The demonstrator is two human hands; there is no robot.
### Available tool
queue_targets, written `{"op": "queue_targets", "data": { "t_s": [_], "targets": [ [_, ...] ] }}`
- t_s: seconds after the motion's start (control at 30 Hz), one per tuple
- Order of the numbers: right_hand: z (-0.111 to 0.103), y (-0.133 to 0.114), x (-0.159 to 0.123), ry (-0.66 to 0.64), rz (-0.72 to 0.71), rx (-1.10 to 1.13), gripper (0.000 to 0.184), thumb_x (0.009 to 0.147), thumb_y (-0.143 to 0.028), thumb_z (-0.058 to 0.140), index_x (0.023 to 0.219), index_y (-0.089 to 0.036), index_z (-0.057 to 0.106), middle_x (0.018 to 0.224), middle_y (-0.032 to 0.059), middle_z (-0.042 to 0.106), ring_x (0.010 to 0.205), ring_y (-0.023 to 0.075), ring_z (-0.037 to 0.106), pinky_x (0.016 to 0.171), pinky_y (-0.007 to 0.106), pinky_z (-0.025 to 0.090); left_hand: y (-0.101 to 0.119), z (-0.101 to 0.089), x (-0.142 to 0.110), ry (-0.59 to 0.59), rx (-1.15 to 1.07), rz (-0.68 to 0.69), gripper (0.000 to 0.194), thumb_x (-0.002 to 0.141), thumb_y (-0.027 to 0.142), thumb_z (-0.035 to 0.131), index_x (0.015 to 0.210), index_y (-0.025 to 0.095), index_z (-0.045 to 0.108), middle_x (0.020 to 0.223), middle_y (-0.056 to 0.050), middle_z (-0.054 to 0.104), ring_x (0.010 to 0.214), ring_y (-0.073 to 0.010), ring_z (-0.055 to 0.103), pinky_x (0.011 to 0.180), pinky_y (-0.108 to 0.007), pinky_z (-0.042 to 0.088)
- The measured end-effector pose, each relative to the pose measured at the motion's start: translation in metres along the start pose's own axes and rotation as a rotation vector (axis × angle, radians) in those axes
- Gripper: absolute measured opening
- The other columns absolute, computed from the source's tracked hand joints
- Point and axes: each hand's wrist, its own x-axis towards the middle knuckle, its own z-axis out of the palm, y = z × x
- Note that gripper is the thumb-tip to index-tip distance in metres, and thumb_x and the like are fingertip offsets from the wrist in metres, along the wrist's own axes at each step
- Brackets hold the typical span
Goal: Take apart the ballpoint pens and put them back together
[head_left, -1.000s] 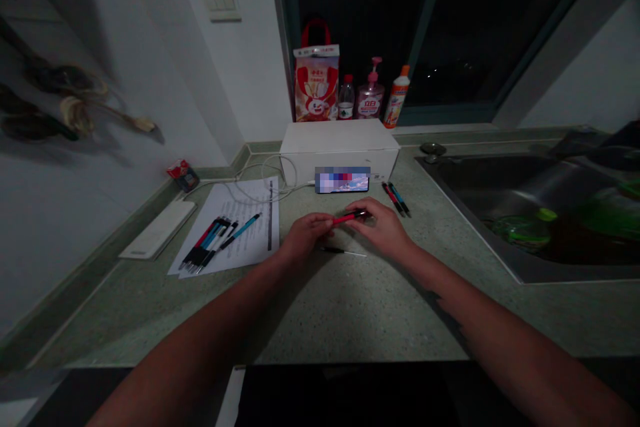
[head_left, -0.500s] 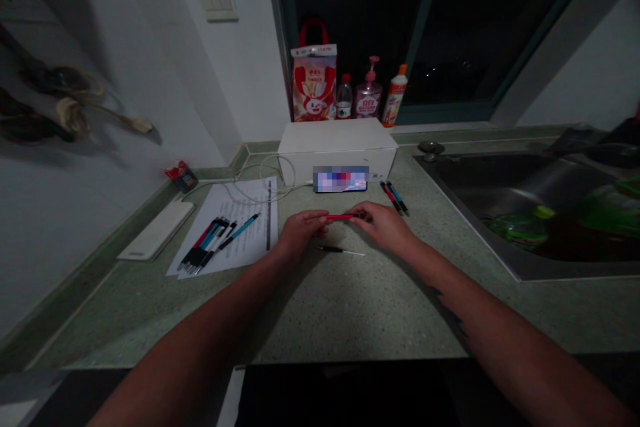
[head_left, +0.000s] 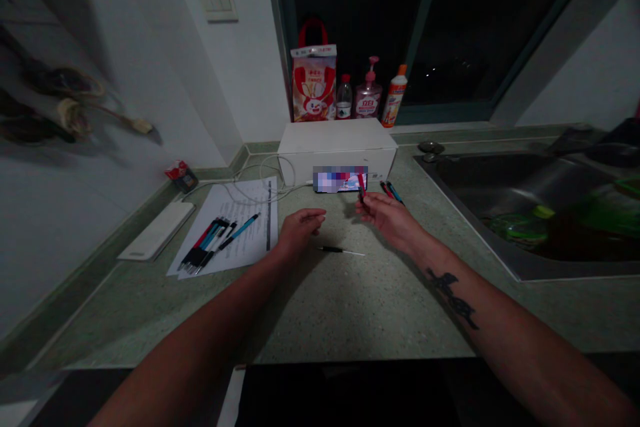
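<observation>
My right hand (head_left: 387,215) pinches a red and black pen barrel (head_left: 361,181), tilted upright in front of the propped phone (head_left: 327,181). My left hand (head_left: 299,228) hovers over the counter with thumb and fingers pressed together; anything between their tips is too small to make out. Just below the hands lies a black pen part with a thin pale refill (head_left: 350,252). To the right of the phone, a couple of pens (head_left: 394,192) rest on the counter, partly behind my right hand. Several pens (head_left: 205,243) lie on printed sheets (head_left: 250,197) at the left, one blue pen (head_left: 240,231) slightly apart.
Behind the phone stands a long white box (head_left: 337,137). A white cable (head_left: 260,199) loops across the counter to the phone. A white flat case (head_left: 157,230) sits at the left, and a metal sink (head_left: 480,227) is on the right. Bottles (head_left: 369,100) line the window sill.
My right hand has drawn the red barrel away from my left hand and turned it from level to upright. The left hand has barely moved.
</observation>
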Motion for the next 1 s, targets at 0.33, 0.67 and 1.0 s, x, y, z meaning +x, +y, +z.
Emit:
{"op": "queue_targets", "data": {
  "t_s": [0.33,0.67,1.0],
  "targets": [
    [-0.001,-0.003,-0.001,-0.016,-0.025,0.055,0.022,0.075,-0.037,0.079,0.087,-0.022,0.068,0.102,0.0065,0.076,0.090,0.0204,0.071,0.074,0.032,0.056,0.001,0.003,-0.003,-0.032,0.029,-0.009,0.032,0.068,0.038,0.079,0.090,0.016,0.076,0.082,-0.006,0.073,0.071,-0.0152,0.060,0.064,-0.027,0.047],
    [-0.011,0.022,0.012,0.089,-0.257,-0.806,0.023,0.083,-0.043,0.063,0.082,-0.020,0.067,0.081,0.0046,0.069,0.076,0.0197,0.063,0.071,0.034,0.048,0.005,0.004,-0.006,-0.037,0.045,-0.011,0.031,0.068,0.037,0.079,0.089,0.016,0.076,0.080,-0.006,0.073,0.070,-0.0155,0.060,0.062,-0.027,0.046],
    [-0.021,0.022,0.015,0.143,-0.280,-1.050,0.025,0.086,-0.042,0.060,0.085,-0.020,0.071,0.079,0.0051,0.070,0.071,0.0195,0.063,0.066,0.032,0.045,0.001,0.003,-0.003,-0.057,0.057,0.003,0.029,0.069,0.036,0.078,0.089,0.016,0.075,0.078,-0.005,0.072,0.067,-0.0149,0.059,0.062,-0.027,0.046]
  ]
}}
